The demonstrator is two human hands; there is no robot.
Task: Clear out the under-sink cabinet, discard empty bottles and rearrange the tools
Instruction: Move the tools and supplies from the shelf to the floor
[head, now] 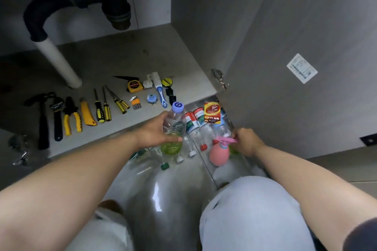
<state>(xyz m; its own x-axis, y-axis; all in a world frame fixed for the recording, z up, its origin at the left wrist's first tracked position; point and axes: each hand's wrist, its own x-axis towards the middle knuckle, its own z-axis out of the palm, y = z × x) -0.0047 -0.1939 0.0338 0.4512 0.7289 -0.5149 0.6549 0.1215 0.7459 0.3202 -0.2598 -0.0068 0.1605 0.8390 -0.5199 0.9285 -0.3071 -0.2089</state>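
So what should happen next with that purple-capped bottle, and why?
Probably lay the purple-capped bottle down with the bottles lying on the floor: the left hand holds it above them, it looks nearly empty, and the right hand pinches the pink sprayer.

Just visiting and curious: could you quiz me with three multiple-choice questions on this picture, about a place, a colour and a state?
1. Where among the laid-out tools is the hammer?
A) left end B) middle C) right end
2. What colour is the cap on the bottle in the left hand?
A) red B) purple C) green
3. What is the right hand doing?
A) resting open B) gripping the pink sprayer C) holding pliers
Answers: 1 A, it lies leftmost, beside the wrench; 2 B, the cap is purple; 3 B, its fingers curl round the sprayer's top.
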